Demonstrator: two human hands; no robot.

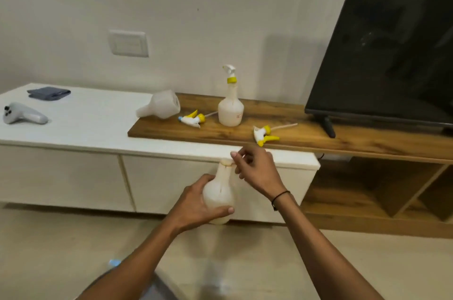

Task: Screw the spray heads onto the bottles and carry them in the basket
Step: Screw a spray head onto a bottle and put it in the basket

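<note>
Left hand (196, 204) wraps round a smooth, pear-shaped white bottle (219, 193) held low before the white cabinet (98, 128); right hand (255, 169), fingers loosely curled, pinches at its neck. Two yellow spray heads (263, 135) lie on the wooden shelf (306, 137)

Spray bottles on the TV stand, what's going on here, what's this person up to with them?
A person is putting spray bottles together. The left hand grips a headless bottle by its body in front of the cabinet, while the right hand, fingers curled, sits at its open neck. On the wooden shelf, one bottle with its head on stands upright, another bottle lies on its side without a head, and two loose spray heads lie there. No basket is in view.
</note>
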